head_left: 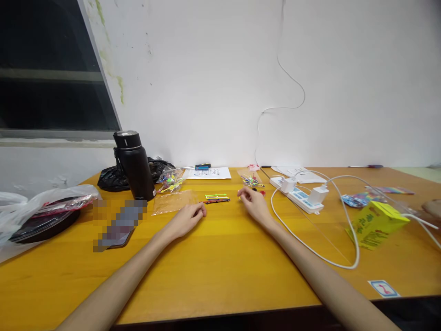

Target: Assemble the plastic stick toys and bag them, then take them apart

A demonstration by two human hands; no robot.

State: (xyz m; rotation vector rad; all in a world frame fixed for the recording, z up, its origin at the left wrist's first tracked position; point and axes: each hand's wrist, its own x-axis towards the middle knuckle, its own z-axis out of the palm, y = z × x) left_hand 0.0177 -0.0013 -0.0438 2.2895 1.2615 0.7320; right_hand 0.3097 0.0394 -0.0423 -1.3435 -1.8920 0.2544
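Observation:
My left hand (189, 219) rests on the table with its fingers curled in. Its fingertips lie close to the left ends of thin coloured sticks; whether they touch is unclear. The yellow sticks (216, 196) lie side by side, with red and blue sticks (217, 201) just in front of them. Right of these, my right hand (254, 207) is held low over the table, fingers bent inward; anything inside is too small to make out. Small black and red pieces (259, 191) sit just behind it. A flat clear plastic bag (174, 203) lies behind my left hand.
A black bottle (135, 168) and a phone (120, 230) stand and lie left. Bags of coloured parts (171, 181) and printed paper (213, 173) are at the back. Right are a power strip (303, 201) with looping white cables, a yellow box (375, 225) and another person's hand (432, 208).

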